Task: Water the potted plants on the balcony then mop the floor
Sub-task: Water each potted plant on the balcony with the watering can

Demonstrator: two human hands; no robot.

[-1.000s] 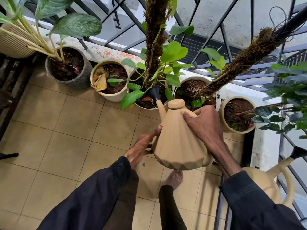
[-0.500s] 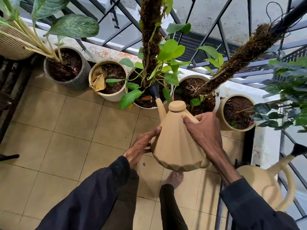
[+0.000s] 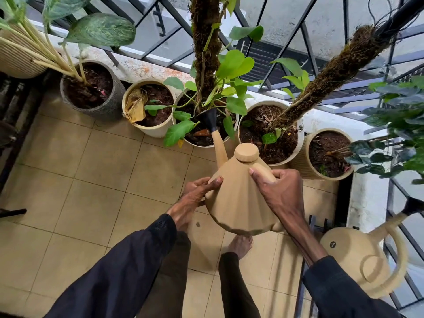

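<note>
Just below the centre of the frame, a tan faceted watering can (image 3: 238, 203) hangs between both hands above the tiled floor (image 3: 91, 180). The right hand (image 3: 278, 191) grips it from the right, its fingers curled round the handle (image 3: 263, 172) just under the lid knob (image 3: 246, 152). The can's body spreads down and to the left of that grip. The left hand (image 3: 195, 196) holds nothing; its fingertips press flat against the can's left facet. The spout runs up and to the left from the body, and its black rose (image 3: 210, 120) sits over the soil of the white pot (image 3: 202, 145) that holds the moss pole (image 3: 204, 53), at mid-frame.

Little differs from half a second ago. The rose is over the same pot and the left fingertips are on the same facet. The right hand sits a touch lower in the frame, and more of the handle shows past its thumb.

Both forearms reach up from the bottom edge in dark sleeves (image 3: 119, 267), the right wrist bare and angled in toward the can. A second watering can (image 3: 358, 255) sits at lower right, apart from both hands.
</note>
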